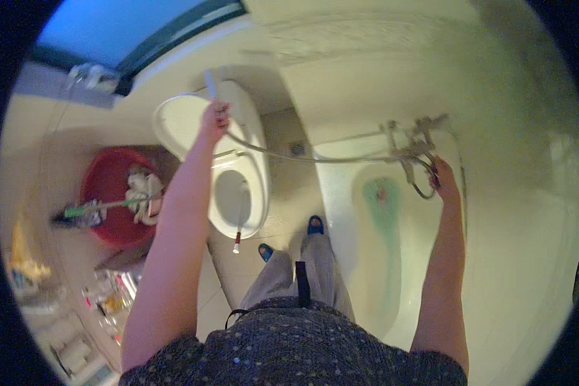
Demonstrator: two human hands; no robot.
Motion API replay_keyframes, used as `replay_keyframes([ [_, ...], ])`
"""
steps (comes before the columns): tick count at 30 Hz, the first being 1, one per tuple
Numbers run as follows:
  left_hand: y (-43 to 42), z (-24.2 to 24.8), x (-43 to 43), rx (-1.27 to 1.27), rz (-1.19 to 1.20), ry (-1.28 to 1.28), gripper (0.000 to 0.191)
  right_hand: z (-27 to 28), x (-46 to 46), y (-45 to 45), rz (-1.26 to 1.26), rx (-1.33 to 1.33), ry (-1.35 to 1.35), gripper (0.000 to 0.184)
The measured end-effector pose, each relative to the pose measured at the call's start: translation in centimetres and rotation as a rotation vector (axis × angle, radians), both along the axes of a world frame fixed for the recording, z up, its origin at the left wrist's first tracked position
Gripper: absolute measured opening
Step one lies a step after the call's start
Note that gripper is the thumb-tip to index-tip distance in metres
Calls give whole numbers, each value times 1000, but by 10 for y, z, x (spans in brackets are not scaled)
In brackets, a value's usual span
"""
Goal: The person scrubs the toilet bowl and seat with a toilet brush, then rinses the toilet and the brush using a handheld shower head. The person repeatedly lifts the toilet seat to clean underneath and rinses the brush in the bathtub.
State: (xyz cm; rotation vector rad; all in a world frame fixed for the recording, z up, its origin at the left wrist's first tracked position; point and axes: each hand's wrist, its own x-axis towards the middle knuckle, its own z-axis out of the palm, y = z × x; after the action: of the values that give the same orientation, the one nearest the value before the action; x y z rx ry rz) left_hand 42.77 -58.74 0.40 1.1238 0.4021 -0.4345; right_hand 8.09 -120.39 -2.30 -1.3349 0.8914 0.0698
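My left hand (215,118) is closed around the handle of a pale handheld shower head (209,83), raised over the toilet (265,169). From that hand a flexible shower hose (313,159) runs across to the wall-mounted bath mixer tap (412,144). My right hand (444,178) is at the right side of the tap, beside a dark loop of hose (422,195); blur hides whether its fingers grip the hose or a tap lever. Below lies the white bathtub (337,207), with a green stain (383,207) along its bottom. Inside the toilet bowl leans a stick (237,243) with a red-and-white end.
A red basin (108,178) with cloths (144,186) stands left of the toilet, a green-handled tool (84,210) lying across it. Assorted bottles and small items (111,299) crowd the lower left. A window (101,29) is at upper left. My slippered feet (315,225) stand beside the tub.
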Motion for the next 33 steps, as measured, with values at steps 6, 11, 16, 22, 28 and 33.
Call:
replay_keyframes([
  [6, 29, 9, 7, -242, 36, 160, 33, 5, -8, 5, -6, 26, -13, 54],
  [11, 41, 11, 12, -267, -9, 154, 34, 11, -23, 13, 27, -8, 69, 53],
  [16, 48, 32, 13, -280, -64, 182, 35, 14, -50, 39, 537, -632, 225, 42],
  [22, 46, 58, -12, -355, 4, 177, 38, 50, -61, 106, 219, -124, 62, 16],
  [28, 25, 61, -36, -238, 46, 185, 36, 77, -23, 220, 498, 501, -426, 26],
  [33, 5, 80, -47, -311, 90, 170, 32, 88, 48, 291, 1031, 939, -416, 47],
])
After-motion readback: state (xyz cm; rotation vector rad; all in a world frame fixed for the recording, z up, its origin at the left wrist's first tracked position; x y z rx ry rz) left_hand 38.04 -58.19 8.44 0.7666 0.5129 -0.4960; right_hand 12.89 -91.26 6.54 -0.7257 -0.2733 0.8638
